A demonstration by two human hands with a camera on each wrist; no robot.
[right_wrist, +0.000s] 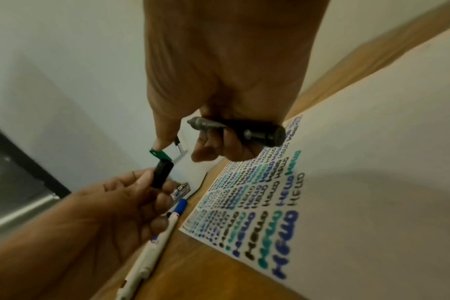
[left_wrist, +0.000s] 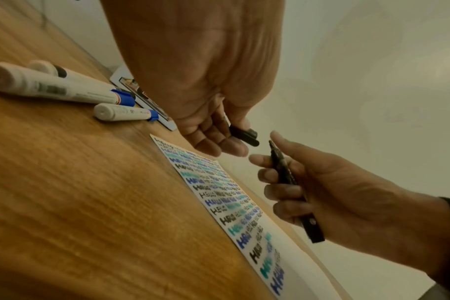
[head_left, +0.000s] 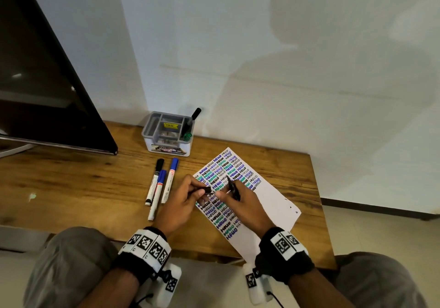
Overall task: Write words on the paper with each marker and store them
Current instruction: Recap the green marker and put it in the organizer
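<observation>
Left hand (head_left: 188, 197): fingers pinch the black cap (head_left: 207, 190).
Right hand (head_left: 240, 200): fingers wrap the uncapped black marker (head_left: 233, 187) above the paper (head_left: 273, 203).
Done: 2 markers in the box (head_left: 152, 141).
Left: 3 markers (head_left: 158, 183) on the table (head_left: 71, 188).

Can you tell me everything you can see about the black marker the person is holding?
The black marker is a slim, dark pen that looks like plastic, with faint pale print on its barrel. Its cap is off, so the pointed tip is bare and aims away from the person, over the paper covered in HELLO. The right hand grips the barrel with curled fingers, holding it above the sheet, not touching it. The flat back end sticks out of the fist. Its black cap is pinched in the left hand, just off the tip.
</observation>
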